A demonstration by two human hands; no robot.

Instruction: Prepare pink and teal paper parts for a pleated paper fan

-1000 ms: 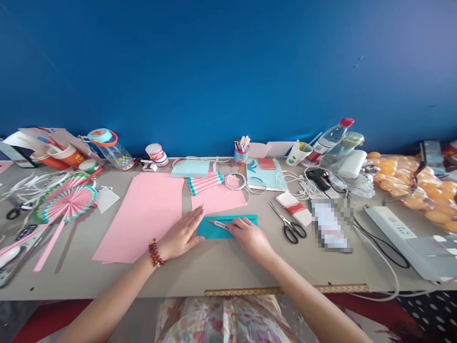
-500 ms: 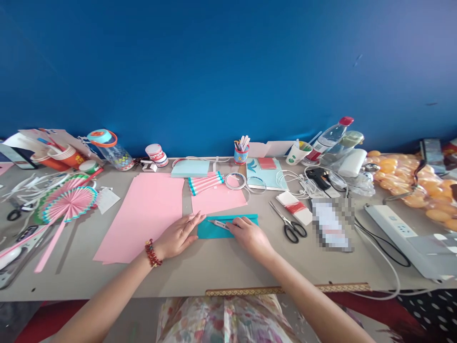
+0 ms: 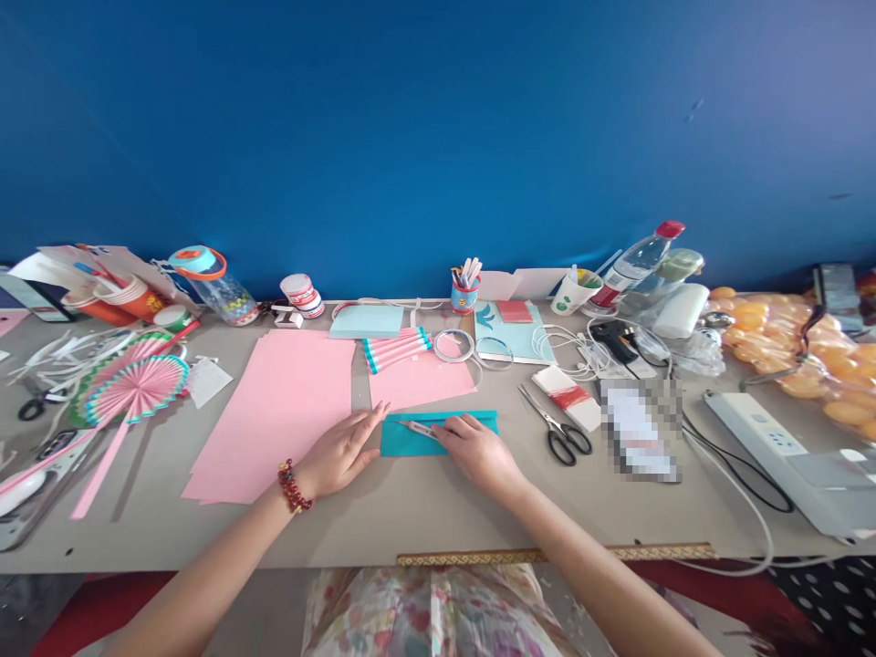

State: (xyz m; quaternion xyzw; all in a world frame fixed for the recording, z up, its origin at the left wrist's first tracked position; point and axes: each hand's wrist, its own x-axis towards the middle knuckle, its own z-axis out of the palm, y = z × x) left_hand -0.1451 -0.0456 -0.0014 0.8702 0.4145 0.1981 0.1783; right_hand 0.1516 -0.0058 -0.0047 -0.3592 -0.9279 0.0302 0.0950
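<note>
Here the teal paper [image 3: 411, 444] lies flat on the tabletop [image 3: 424, 516], near the front edge, just below a small pink sheet [image 3: 419, 379] and beside a large pink sheet [image 3: 274, 411]. The left hand [image 3: 342, 449] is flat, with the fingers straight and close together, and its fingertips rest at the left end of the teal paper. The right hand [image 3: 475, 449] is closed on the back end of a slim grey tool [image 3: 419, 428], which lies low across the paper with its tip pointing toward the left hand. It looks like a craft knife, but I cannot tell for sure.

I think the main risk is the left fingertips: they are very near the line of the tip, so a slip could reach them. Also, the left hand holds only one end, so the paper may turn or wrinkle under the tool. The scissors [image 3: 557, 433] lie just beside the right hand, but apart from it.
</note>
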